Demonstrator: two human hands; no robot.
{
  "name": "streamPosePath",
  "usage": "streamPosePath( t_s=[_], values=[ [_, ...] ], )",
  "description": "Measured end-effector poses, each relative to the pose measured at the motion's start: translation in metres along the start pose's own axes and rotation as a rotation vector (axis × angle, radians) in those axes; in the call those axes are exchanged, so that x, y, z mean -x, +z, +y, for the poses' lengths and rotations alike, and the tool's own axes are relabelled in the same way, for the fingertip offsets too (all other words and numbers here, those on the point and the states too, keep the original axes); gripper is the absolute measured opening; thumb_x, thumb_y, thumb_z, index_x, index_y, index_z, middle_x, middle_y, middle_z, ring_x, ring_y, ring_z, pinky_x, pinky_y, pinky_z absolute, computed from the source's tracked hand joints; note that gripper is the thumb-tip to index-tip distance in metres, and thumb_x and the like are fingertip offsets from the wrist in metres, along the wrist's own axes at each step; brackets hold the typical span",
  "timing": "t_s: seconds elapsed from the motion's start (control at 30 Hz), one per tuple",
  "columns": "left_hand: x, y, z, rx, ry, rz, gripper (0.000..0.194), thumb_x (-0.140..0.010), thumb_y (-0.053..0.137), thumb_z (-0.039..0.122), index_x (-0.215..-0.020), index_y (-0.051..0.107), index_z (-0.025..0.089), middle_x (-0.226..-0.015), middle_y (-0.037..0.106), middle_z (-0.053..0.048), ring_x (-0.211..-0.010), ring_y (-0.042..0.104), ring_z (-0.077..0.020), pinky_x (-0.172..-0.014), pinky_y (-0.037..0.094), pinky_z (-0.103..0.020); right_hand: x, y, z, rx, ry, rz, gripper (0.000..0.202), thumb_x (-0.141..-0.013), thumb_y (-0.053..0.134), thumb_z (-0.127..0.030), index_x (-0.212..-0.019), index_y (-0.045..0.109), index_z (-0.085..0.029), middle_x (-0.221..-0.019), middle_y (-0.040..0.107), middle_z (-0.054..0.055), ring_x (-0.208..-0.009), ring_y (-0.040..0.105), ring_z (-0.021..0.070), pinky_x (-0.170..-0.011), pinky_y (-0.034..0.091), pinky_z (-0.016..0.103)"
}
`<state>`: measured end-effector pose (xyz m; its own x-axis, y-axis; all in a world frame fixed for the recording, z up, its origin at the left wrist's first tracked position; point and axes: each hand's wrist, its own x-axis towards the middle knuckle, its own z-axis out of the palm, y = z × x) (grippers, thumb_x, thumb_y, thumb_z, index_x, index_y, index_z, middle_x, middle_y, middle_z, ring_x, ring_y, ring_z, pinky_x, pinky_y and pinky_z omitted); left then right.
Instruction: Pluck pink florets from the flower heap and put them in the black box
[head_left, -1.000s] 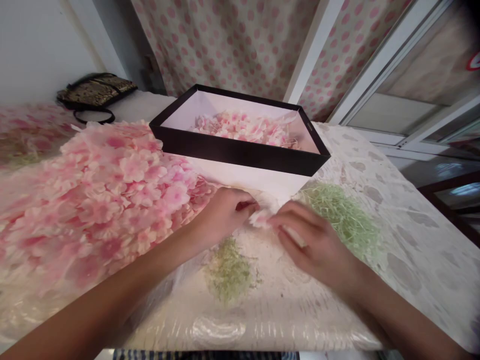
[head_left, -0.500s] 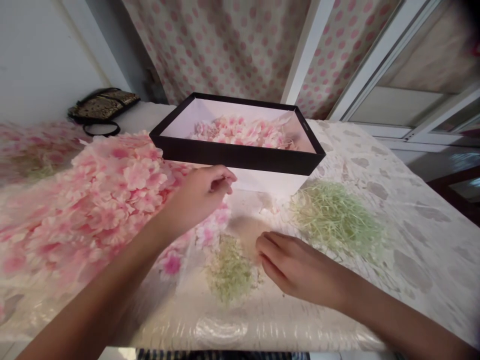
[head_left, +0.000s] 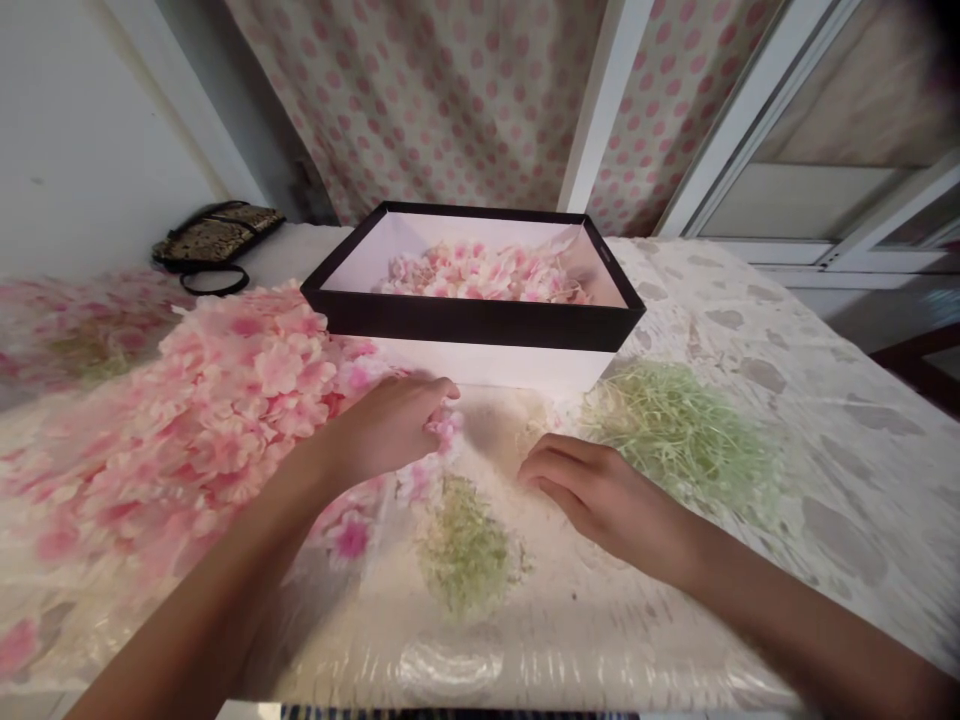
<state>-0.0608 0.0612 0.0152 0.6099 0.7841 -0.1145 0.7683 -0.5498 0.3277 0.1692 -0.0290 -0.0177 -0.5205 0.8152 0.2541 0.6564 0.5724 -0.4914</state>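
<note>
My left hand (head_left: 397,425) is over the right edge of a big heap of pink flowers (head_left: 240,380), its fingers bent down at a few small blossoms (head_left: 445,425) in front of the box. Whether it grips one is hidden. On the right, my right hand (head_left: 574,485) is low over the tablecloth with fingers curled together; anything between them is too small to make out. Between and below the hands lies a small pile of green bits (head_left: 465,550). A larger tangle of pale green strands (head_left: 675,430) sits beyond my right hand.
Behind the hands stands a white box with a black rim (head_left: 472,325), holding pink flowers (head_left: 487,270). A patterned purse (head_left: 221,235) lies at the back left. A dotted curtain (head_left: 450,100) hangs behind the table, beside white-framed glass panels.
My left hand has come down from in front of the box toward the small blossoms. My right hand has shifted slightly, its fingers still curled. The camera view has moved a little.
</note>
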Motion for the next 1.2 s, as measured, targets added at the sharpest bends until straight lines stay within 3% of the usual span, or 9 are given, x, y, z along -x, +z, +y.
streamPosePath(
  t_s=[0.17, 0.27, 0.4, 0.53, 0.63, 0.8, 0.93, 1.1, 1.2],
  values=[
    [-0.001, -0.003, 0.005, 0.215, 0.034, 0.006, 0.039, -0.075, 0.051, 0.016, -0.113, 0.057, 0.018, -0.078, 0.062, -0.002, -0.081, 0.058, -0.0194, -0.070, 0.042, -0.028, -0.004, 0.000, 0.004, -0.070, 0.058, 0.025, 0.021, -0.089, 0.045, -0.007, -0.084, 0.061, -0.019, -0.082, 0.066, 0.002, -0.073, 0.063, 0.0133, -0.067, 0.048, 0.025],
    [-0.001, -0.005, 0.010, 0.453, 0.069, 0.000, 0.040, -0.080, 0.053, 0.022, -0.119, 0.049, 0.020, -0.081, 0.059, 0.000, -0.073, 0.057, -0.0149, -0.062, 0.042, -0.024, -0.005, 0.001, 0.005, -0.173, 0.142, 0.056, 0.016, -0.087, 0.049, -0.009, -0.081, 0.059, -0.019, -0.075, 0.066, -0.001, -0.065, 0.061, 0.0112, -0.061, 0.046, 0.023],
    [-0.001, -0.003, 0.018, 0.748, 0.095, -0.009, 0.046, -0.079, 0.059, 0.023, -0.123, 0.044, 0.023, -0.093, 0.056, -0.001, -0.079, 0.059, -0.0124, -0.067, 0.045, -0.023, -0.006, 0.001, 0.007, -0.395, 0.225, 0.129, 0.009, -0.085, 0.057, -0.014, -0.082, 0.062, -0.019, -0.070, 0.066, -0.002, -0.061, 0.060, 0.0107, -0.059, 0.048, 0.023],
    [-0.004, 0.002, 0.029, 0.934, 0.050, 0.023, 0.049, -0.074, 0.065, 0.018, -0.120, 0.046, 0.022, -0.091, 0.055, 0.000, -0.080, 0.058, -0.0114, -0.069, 0.045, -0.023, -0.008, 0.000, 0.006, -0.693, 0.203, 0.236, 0.004, -0.079, 0.066, -0.019, -0.075, 0.066, -0.019, -0.081, 0.067, 0.002, -0.073, 0.064, 0.0129, -0.065, 0.053, 0.026],
    [-0.006, 0.008, 0.038, 1.010, 0.020, 0.052, 0.050, -0.070, 0.068, 0.017, -0.116, 0.048, 0.018, -0.082, 0.056, 0.002, -0.074, 0.057, -0.0109, -0.068, 0.044, -0.024, -0.010, 0.001, 0.002, -0.790, 0.194, 0.268, 0.003, -0.075, 0.071, -0.019, -0.074, 0.069, -0.020, -0.093, 0.065, 0.004, -0.089, 0.065, 0.0152, -0.073, 0.055, 0.027],
    [-0.008, 0.013, 0.045, 1.185, -0.054, 0.027, 0.047, -0.064, 0.071, 0.013, -0.108, 0.052, 0.016, -0.071, 0.056, 0.005, -0.068, 0.057, -0.0104, -0.065, 0.044, -0.024, -0.014, 0.006, -0.005, -0.800, 0.284, 0.317, 0.002, -0.075, 0.069, -0.019, -0.075, 0.069, -0.021, -0.078, 0.070, 0.001, -0.073, 0.068, 0.0137, -0.069, 0.056, 0.028],
    [-0.008, 0.011, 0.041, 1.313, -0.082, 0.008, 0.043, -0.066, 0.070, 0.011, -0.106, 0.056, 0.016, -0.068, 0.057, 0.006, -0.063, 0.057, -0.0081, -0.063, 0.044, -0.022, -0.014, 0.005, -0.001, -0.735, 0.337, 0.429, 0.003, -0.073, 0.071, -0.020, -0.074, 0.068, -0.020, -0.079, 0.073, 0.002, -0.074, 0.069, 0.0151, -0.070, 0.057, 0.029],
    [-0.009, 0.006, 0.039, 1.333, -0.157, 0.091, 0.037, -0.068, 0.068, 0.007, -0.103, 0.058, 0.015, -0.073, 0.060, 0.003, -0.067, 0.059, -0.0086, -0.067, 0.049, -0.022, -0.012, -0.002, 0.005, -0.633, 0.312, 0.535, 0.005, -0.075, 0.070, -0.021, -0.074, 0.065, -0.021, -0.079, 0.071, 0.001, -0.073, 0.067, 0.0147, -0.067, 0.056, 0.027],
    [-0.009, 0.007, 0.041, 1.314, -0.163, 0.128, 0.038, -0.067, 0.068, 0.008, -0.103, 0.057, 0.015, -0.074, 0.059, 0.003, -0.066, 0.060, -0.0096, -0.066, 0.051, -0.024, -0.010, -0.002, 0.006, -0.436, 0.252, 0.647, 0.006, -0.080, 0.065, -0.018, -0.077, 0.063, -0.022, -0.078, 0.067, 0.002, -0.073, 0.065, 0.0151, -0.066, 0.054, 0.029]
  ],
)
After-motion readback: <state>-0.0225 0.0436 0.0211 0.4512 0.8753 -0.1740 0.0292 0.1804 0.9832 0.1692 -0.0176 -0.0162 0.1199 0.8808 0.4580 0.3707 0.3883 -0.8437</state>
